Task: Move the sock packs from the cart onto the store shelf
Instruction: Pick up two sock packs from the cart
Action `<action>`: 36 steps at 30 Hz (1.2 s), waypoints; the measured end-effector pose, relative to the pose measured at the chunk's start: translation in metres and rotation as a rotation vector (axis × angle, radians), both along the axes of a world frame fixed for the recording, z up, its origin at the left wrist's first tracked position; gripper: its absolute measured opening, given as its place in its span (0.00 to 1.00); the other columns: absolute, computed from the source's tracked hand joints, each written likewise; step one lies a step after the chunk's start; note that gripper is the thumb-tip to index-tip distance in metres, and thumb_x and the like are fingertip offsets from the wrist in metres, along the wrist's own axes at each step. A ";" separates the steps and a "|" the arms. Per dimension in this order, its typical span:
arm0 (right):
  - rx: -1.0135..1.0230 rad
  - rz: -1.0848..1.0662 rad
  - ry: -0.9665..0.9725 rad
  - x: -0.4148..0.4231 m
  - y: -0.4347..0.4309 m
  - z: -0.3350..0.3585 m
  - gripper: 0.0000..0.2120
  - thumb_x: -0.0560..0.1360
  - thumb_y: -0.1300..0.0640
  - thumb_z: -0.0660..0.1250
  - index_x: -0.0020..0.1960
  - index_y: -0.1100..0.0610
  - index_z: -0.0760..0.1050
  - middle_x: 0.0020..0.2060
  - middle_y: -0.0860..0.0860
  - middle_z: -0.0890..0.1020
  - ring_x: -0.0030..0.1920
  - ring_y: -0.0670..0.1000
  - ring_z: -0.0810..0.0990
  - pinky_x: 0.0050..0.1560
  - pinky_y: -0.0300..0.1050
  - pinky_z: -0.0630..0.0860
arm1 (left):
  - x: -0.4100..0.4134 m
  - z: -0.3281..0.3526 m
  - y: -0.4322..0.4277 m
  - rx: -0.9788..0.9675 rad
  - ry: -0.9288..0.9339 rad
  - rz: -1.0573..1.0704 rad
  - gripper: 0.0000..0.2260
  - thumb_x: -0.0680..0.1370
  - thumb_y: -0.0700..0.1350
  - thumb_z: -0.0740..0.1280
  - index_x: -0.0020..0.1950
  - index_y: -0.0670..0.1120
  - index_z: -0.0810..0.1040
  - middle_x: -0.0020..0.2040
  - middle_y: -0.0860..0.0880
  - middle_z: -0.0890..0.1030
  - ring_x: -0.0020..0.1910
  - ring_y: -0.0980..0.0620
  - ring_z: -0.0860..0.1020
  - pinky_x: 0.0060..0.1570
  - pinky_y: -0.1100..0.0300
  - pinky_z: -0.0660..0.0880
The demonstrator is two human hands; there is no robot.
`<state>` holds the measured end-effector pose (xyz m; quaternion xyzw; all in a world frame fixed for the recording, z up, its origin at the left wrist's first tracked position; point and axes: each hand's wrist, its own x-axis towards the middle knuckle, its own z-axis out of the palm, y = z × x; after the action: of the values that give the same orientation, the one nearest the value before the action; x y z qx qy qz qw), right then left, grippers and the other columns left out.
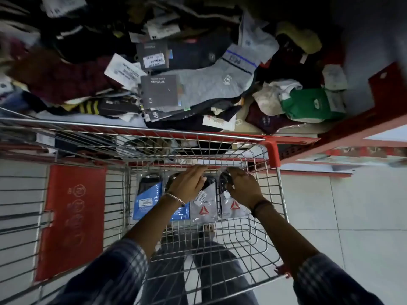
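Several sock packs lie at the far end of the wire cart (259,216). A blue pack (146,200) is at the left, a second blue pack (181,212) peeks from under my left wrist, and two grey packs with a red triangle logo (203,208) (233,205) lie to the right. My left hand (187,183) rests on the tops of the middle packs, fingers spread. My right hand (242,187) closes on the dark top of the rightmost grey pack. The store shelf (286,138), red-edged, sits just beyond the cart.
The shelf holds a messy heap of loose socks and tagged packs, with a grey sock (211,84) and a green pack (308,104) on top. A red plastic panel (70,221) is the cart's folded child seat at left. White tiled floor (363,216) lies to the right.
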<state>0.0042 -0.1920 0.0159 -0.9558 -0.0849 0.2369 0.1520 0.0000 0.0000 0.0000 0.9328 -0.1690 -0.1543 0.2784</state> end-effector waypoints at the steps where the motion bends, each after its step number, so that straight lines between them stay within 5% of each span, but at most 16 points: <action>1: -0.003 -0.012 0.045 0.004 0.000 -0.009 0.22 0.78 0.55 0.60 0.71 0.58 0.63 0.67 0.56 0.72 0.60 0.59 0.75 0.58 0.49 0.72 | 0.002 -0.008 -0.001 0.045 0.056 0.011 0.20 0.80 0.45 0.59 0.71 0.43 0.65 0.68 0.43 0.71 0.64 0.46 0.71 0.60 0.56 0.68; 4: -0.076 0.040 0.210 0.019 -0.001 -0.038 0.35 0.74 0.53 0.68 0.75 0.59 0.54 0.73 0.57 0.61 0.70 0.58 0.64 0.69 0.50 0.65 | 0.010 -0.028 -0.003 0.150 0.238 -0.020 0.31 0.77 0.49 0.64 0.76 0.43 0.53 0.74 0.44 0.60 0.70 0.46 0.64 0.66 0.58 0.62; 7: -0.139 0.107 0.349 0.034 -0.002 -0.059 0.45 0.69 0.51 0.74 0.75 0.59 0.51 0.74 0.57 0.58 0.73 0.59 0.58 0.73 0.52 0.59 | 0.019 -0.045 -0.007 0.212 0.468 -0.081 0.36 0.75 0.49 0.68 0.76 0.47 0.50 0.74 0.44 0.60 0.68 0.44 0.66 0.64 0.58 0.64; 14: -0.165 0.184 0.344 0.055 0.000 -0.085 0.32 0.70 0.55 0.74 0.71 0.55 0.64 0.68 0.55 0.72 0.67 0.58 0.69 0.67 0.53 0.68 | 0.040 -0.076 -0.015 0.185 0.649 -0.031 0.34 0.71 0.45 0.73 0.73 0.47 0.61 0.70 0.42 0.68 0.67 0.43 0.68 0.64 0.55 0.65; 24: -0.275 0.170 0.126 0.040 0.009 -0.065 0.15 0.78 0.57 0.61 0.64 0.53 0.74 0.57 0.58 0.80 0.58 0.59 0.77 0.55 0.50 0.75 | 0.031 -0.085 -0.014 0.167 0.404 0.063 0.14 0.74 0.45 0.68 0.59 0.49 0.79 0.52 0.41 0.82 0.51 0.42 0.78 0.47 0.56 0.73; 32: -0.308 0.153 -0.080 0.008 0.007 -0.022 0.15 0.80 0.61 0.56 0.63 0.51 0.73 0.52 0.52 0.82 0.51 0.54 0.81 0.47 0.44 0.76 | -0.001 -0.047 -0.006 0.343 0.085 -0.002 0.17 0.79 0.46 0.62 0.67 0.54 0.70 0.51 0.43 0.82 0.51 0.44 0.80 0.46 0.54 0.76; 36: -0.339 0.130 -0.163 -0.006 0.015 0.012 0.19 0.78 0.66 0.55 0.64 0.52 0.72 0.52 0.53 0.82 0.50 0.54 0.81 0.43 0.45 0.77 | -0.014 -0.007 0.005 0.344 -0.075 0.039 0.22 0.75 0.42 0.66 0.68 0.53 0.70 0.53 0.44 0.83 0.46 0.43 0.82 0.40 0.53 0.77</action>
<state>-0.0019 -0.1767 0.0277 -0.9762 -0.1176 0.1787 -0.0342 -0.0137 0.0054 -0.0074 0.9749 -0.1324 -0.1406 0.1111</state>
